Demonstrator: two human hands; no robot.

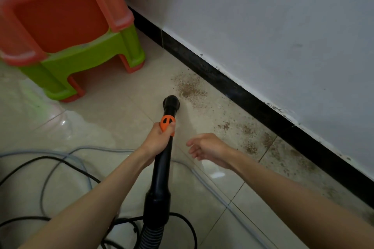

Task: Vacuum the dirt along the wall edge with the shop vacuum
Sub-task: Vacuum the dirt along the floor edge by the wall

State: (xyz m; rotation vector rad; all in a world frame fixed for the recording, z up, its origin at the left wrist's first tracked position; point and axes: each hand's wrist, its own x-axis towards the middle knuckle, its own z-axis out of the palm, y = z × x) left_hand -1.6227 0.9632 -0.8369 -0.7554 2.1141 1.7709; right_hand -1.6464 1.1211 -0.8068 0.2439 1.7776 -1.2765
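Fingers of your left hand (159, 137) curl round the black vacuum wand (164, 159) at its orange collar (167, 124), while your right hand (206, 148) hangs free beside it, fingers loosely spread and holding nothing. Your nozzle (171, 102) sits on the pale tile floor (113, 119) just short of the dirt (190, 89), which trails along the black baseboard (232, 85) under the white wall (263, 26). Stacked plastic stools (66, 32) stand close on the nozzle's left, and black and grey cables (46, 159) loop across the floor under your arms.
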